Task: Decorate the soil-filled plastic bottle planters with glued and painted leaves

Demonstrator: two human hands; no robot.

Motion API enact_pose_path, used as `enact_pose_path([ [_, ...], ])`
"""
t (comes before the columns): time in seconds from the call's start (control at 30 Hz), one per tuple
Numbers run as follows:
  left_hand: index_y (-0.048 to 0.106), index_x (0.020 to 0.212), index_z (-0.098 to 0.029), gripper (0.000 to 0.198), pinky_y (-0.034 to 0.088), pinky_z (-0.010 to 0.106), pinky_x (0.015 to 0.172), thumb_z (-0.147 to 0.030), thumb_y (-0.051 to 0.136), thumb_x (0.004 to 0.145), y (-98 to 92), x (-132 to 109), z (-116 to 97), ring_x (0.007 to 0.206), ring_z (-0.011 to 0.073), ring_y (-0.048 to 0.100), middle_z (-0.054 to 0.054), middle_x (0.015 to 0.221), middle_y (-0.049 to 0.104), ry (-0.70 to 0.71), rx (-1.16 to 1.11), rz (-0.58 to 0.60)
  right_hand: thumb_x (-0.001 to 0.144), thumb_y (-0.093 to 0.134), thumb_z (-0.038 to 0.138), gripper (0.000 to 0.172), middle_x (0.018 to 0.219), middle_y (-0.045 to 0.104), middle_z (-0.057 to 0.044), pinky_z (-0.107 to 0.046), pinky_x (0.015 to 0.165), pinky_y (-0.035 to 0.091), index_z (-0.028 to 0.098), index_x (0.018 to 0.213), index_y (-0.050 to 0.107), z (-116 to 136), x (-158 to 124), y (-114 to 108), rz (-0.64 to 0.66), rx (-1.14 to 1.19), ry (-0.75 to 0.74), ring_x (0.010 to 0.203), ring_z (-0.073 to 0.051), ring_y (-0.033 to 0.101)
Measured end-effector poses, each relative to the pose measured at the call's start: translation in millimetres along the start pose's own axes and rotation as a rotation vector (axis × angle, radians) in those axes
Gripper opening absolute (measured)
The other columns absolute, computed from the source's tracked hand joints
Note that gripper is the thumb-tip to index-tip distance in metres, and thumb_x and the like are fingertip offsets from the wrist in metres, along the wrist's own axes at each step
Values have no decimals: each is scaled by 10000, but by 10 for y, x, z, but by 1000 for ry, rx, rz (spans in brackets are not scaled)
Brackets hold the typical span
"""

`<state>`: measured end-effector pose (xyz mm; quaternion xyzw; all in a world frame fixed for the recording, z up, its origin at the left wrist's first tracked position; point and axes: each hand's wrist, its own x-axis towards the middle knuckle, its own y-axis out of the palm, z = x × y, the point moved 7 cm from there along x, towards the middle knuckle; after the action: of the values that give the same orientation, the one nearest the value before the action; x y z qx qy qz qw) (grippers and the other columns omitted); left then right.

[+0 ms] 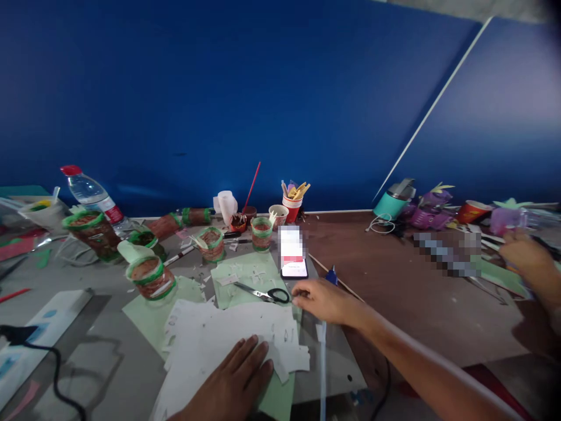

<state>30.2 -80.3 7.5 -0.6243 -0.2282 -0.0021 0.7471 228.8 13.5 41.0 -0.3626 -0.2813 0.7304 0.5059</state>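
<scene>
My left hand (236, 377) lies flat with fingers spread on a cut white paper sheet (228, 333), which has small holes and ragged edges. To its upper right, my right hand (324, 299) hovers low over the table, fingers loosely curved with a gap between them and no object visible there. Just left of those fingertips, black-handled scissors (263, 293) rest on a pale green sheet (239, 269) strewn with paper scraps. Behind the right hand, a lit phone (293, 257) leans upright, its screen partly blurred out.
Several brown cups with green rims (151, 278) stand to the left, near a bottle (94, 196) and a white power strip (44, 345). A blue glue gun (332, 275) is beyond my right hand. Another person's hand (523, 254) is at the far right, near a purple cup (504, 221).
</scene>
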Motion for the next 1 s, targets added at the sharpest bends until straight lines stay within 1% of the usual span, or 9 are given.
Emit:
enact_pose_path([
  [0.1, 522, 1259, -136, 456, 476, 380, 945, -157, 554, 805, -24, 40, -49, 1219, 285, 479, 124, 1279, 583, 45, 26, 47, 808, 541, 294, 259, 936, 698, -61, -250, 677, 407, 187, 997, 682, 43, 177, 81, -31, -73, -42, 816, -189, 625],
  [0.23, 571, 1206, -180, 357, 504, 332, 902, -214, 559, 851, -165, 49, -117, 1146, 252, 551, 82, 1233, 624, 94, 63, 37, 814, 563, 307, 332, 1091, 619, -109, -283, 733, 420, 172, 1110, 627, 193, 275, 217, -69, -249, -91, 950, -237, 599],
  [0.3, 568, 1214, -192, 350, 496, 309, 914, -239, 557, 867, -212, 23, -137, 1149, 229, 550, 67, 1236, 623, 103, 58, 35, 813, 576, 332, 335, 1084, 599, -125, -315, 753, 428, 163, 1097, 626, 282, 288, 274, -77, -376, -127, 969, -262, 589],
  [0.4, 568, 1209, -191, 338, 485, 305, 927, -232, 555, 874, -232, -21, -133, 1150, 217, 548, 62, 1225, 626, 87, 39, 10, 819, 572, 330, 273, 1016, 605, -122, -335, 760, 434, 149, 1010, 642, 406, 312, 338, -85, -541, -221, 928, -262, 590],
  [0.53, 564, 1207, -189, 343, 478, 321, 938, -223, 564, 865, -143, -44, -94, 1165, 229, 536, 76, 1235, 617, 55, 29, 12, 849, 528, 288, 219, 947, 617, -124, -354, 791, 426, 126, 946, 636, 512, 396, 320, -160, -687, -317, 910, -256, 573],
  [0.6, 555, 1212, -182, 356, 474, 334, 945, -219, 567, 858, -102, -24, -70, 1181, 243, 524, 88, 1247, 608, 41, 24, 22, 862, 508, 284, 227, 945, 613, -130, -369, 813, 417, 117, 955, 629, 546, 456, 267, -210, -722, -337, 935, -266, 555],
  [0.7, 530, 1233, -154, 388, 455, 358, 968, -199, 554, 848, -99, 52, -35, 1215, 262, 494, 115, 1265, 593, 34, -6, 37, 865, 500, 283, 227, 966, 607, -133, -376, 814, 410, 120, 967, 622, 563, 562, 169, -255, -730, -314, 938, -268, 540],
  [0.83, 493, 1265, -135, 420, 448, 372, 975, -178, 512, 847, -124, 203, 12, 1228, 266, 482, 129, 1291, 577, 37, -67, 89, 855, 516, 277, 214, 980, 604, -135, -380, 810, 403, 126, 957, 627, 584, 701, 109, -248, -713, -296, 952, -276, 527],
  [1.0, 501, 1245, -124, 417, 456, 436, 950, -264, 509, 853, -41, 343, 47, 1191, 302, 509, 149, 1298, 565, 32, -121, 111, 865, 520, 285, 224, 1010, 608, -130, -365, 851, 397, 129, 977, 635, 633, 851, 108, -231, -692, -317, 993, -265, 522],
])
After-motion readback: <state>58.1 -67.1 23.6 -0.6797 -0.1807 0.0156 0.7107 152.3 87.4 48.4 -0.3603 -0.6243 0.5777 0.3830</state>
